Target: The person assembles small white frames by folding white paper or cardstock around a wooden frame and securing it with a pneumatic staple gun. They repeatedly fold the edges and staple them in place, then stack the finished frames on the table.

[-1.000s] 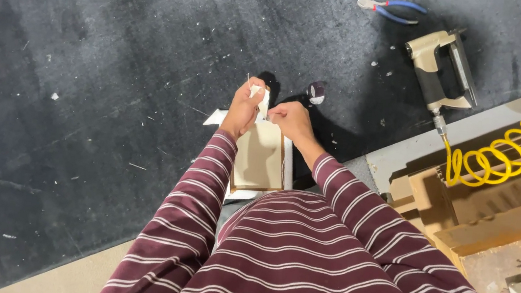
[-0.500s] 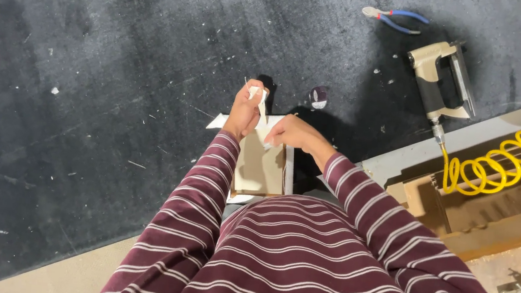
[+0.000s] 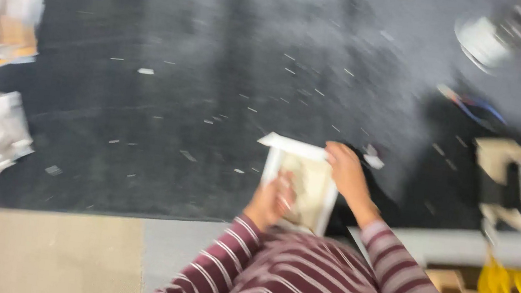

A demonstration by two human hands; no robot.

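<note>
Evidently the view has swung left since a moment ago, and blur hides detail. The left hand (image 3: 272, 201) now lies against the small white frame (image 3: 300, 186), the right hand (image 3: 345, 170) gripping its upper edge; frame held before the torso above the dark floor (image 3: 166, 108).

Both arms in maroon striped sleeves, bent at the elbow, reaching forward from the torso, left hand (image 3: 272, 201) fingers curled (grip detail blurred), right hand (image 3: 345, 170) extended further out, fingers closed at its tip
</note>
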